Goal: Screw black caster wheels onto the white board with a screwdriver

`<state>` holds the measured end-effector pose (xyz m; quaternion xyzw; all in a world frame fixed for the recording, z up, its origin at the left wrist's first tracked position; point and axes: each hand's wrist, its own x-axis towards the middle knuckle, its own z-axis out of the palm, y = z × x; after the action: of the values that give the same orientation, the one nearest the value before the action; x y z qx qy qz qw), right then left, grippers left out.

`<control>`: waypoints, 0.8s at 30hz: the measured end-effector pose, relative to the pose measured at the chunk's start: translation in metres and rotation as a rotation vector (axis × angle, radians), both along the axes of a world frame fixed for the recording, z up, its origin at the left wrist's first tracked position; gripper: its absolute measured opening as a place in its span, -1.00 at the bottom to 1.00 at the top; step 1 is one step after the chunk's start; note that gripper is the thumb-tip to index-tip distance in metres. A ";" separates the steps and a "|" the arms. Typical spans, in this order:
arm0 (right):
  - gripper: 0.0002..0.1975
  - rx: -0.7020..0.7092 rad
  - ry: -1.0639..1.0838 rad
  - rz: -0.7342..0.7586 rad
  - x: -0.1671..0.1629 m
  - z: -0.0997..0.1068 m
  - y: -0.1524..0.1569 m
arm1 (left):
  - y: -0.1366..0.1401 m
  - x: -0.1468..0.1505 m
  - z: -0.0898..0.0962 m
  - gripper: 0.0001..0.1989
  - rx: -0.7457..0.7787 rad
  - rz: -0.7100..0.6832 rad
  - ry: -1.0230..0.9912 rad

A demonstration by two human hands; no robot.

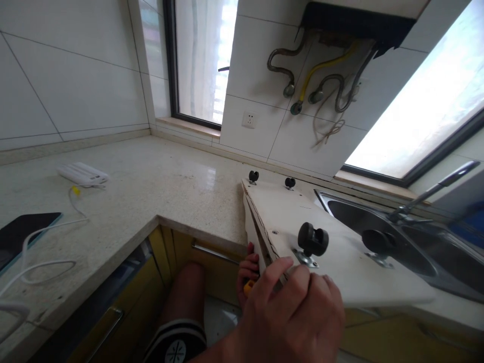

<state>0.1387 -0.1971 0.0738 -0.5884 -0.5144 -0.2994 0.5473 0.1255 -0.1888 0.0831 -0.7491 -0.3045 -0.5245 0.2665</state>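
Note:
A white furniture board (306, 212) lies across the counter and partly over the sink, carrying several black caster wheels (312, 239). Its near-left edge is chipped, and a dark gap separates it from a white side panel (252, 229). My right hand (295, 312) is closed over the board's near edge, beside the closest caster's metal plate; its fingertips are partly hidden. Below and left, my left hand (245, 269) curls against the side panel, mostly covered by the right. A yellow-orange tool handle (248, 288) shows between its fingers; the rest is out of sight.
To the right is a steel sink (340, 209) with a faucet (434, 191). A white power bank (83, 173), a cable (26, 242) and a dark phone (26, 229) rest on the left counter (151, 166). Yellow drawers (207, 262) stand below; a bare knee (191, 277) is close to them.

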 end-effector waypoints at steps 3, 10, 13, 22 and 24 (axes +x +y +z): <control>-0.81 -0.018 -0.124 -0.240 0.004 -0.002 0.003 | -0.001 0.003 0.001 -0.86 0.001 -0.009 0.005; -0.80 -0.092 -0.297 -0.322 0.003 0.004 -0.003 | -0.003 -0.001 0.007 -0.80 -0.088 -0.063 -0.073; -0.75 -0.185 -0.363 -0.338 0.006 -0.002 -0.003 | -0.003 -0.003 0.008 -0.77 -0.121 -0.077 -0.137; -0.69 -0.173 -0.441 -0.311 0.006 -0.008 -0.006 | -0.006 -0.002 0.005 -0.73 -0.132 -0.070 -0.158; -0.73 -0.078 -0.389 -0.310 0.011 -0.015 -0.008 | -0.010 0.000 -0.007 -0.76 -0.089 -0.044 -0.167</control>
<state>0.1497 -0.2052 0.0584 -0.6122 -0.5249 -0.4671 0.3627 0.1257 -0.1984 0.0758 -0.7203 -0.3324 -0.5768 0.1951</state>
